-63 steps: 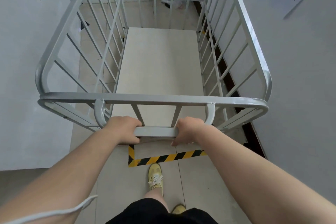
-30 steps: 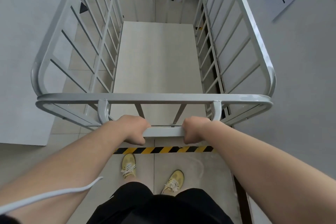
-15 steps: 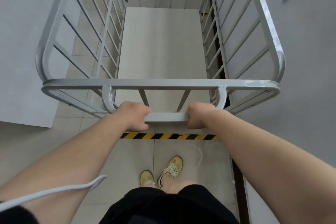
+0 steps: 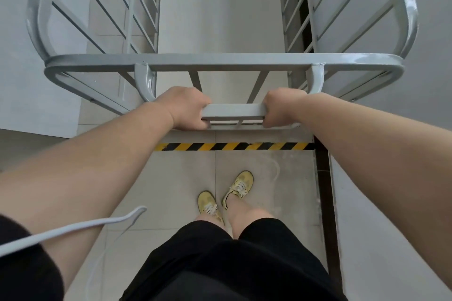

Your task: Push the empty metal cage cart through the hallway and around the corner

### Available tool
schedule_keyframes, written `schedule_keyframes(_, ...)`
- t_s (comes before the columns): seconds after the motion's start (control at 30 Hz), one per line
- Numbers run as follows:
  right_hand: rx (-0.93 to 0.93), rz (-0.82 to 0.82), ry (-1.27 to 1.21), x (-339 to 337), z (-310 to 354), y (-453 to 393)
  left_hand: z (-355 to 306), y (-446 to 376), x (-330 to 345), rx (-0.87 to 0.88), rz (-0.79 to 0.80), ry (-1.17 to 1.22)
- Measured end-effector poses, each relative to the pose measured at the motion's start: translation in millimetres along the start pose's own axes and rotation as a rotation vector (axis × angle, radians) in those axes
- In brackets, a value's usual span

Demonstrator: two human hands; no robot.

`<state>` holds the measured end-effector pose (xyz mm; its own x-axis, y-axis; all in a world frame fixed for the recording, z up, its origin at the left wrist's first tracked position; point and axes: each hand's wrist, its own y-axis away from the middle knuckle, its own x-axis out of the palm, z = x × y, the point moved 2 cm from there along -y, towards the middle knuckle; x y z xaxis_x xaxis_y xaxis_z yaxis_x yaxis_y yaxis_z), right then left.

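The grey metal cage cart (image 4: pixel 220 61) fills the upper half of the head view, its barred sides running away from me and its pale floor panel (image 4: pixel 220 7) bare. A flat handle bar (image 4: pixel 234 111) hangs below the cart's near top rail. My left hand (image 4: pixel 186 107) is wrapped around the handle's left end and my right hand (image 4: pixel 281 107) around its right end. Both arms are stretched forward.
White walls stand close on both sides; the right one (image 4: pixel 403 166) has a dark skirting strip (image 4: pixel 322 178). A yellow-and-black tape line (image 4: pixel 232 146) crosses the tiled floor just behind the cart. My yellow shoes (image 4: pixel 225 195) stand behind it. A white cable (image 4: pixel 73 227) crosses my left arm.
The camera has tilted further down, so the cart's far end and the wall sign have left the view. My feet have stepped forward. Both hands keep the same hold on the handle.
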<state>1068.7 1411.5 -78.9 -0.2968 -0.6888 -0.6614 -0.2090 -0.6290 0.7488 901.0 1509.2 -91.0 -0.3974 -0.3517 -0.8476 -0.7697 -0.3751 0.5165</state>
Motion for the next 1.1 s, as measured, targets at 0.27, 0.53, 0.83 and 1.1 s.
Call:
schedule_keyframes(0.27, 0.018, -0.014, -0.012, 1, 8, 4, 5, 3, 3, 0.000, -0.019, 0.001)
schedule_keyframes(0.53, 0.030, -0.118, 0.027, 1, 10, 17, 7, 22, 4, -0.020, -0.154, 0.084)
schedule_keyframes(0.83, 0.037, -0.317, -0.045, 8, 12, 59, 23, 87, 12, -0.163, -0.364, 0.235)
schedule_keyframes(1.1, 0.043, -0.316, 0.012, 26, 20, 86, 9, 134, 25, -0.370, -0.372, 0.318)
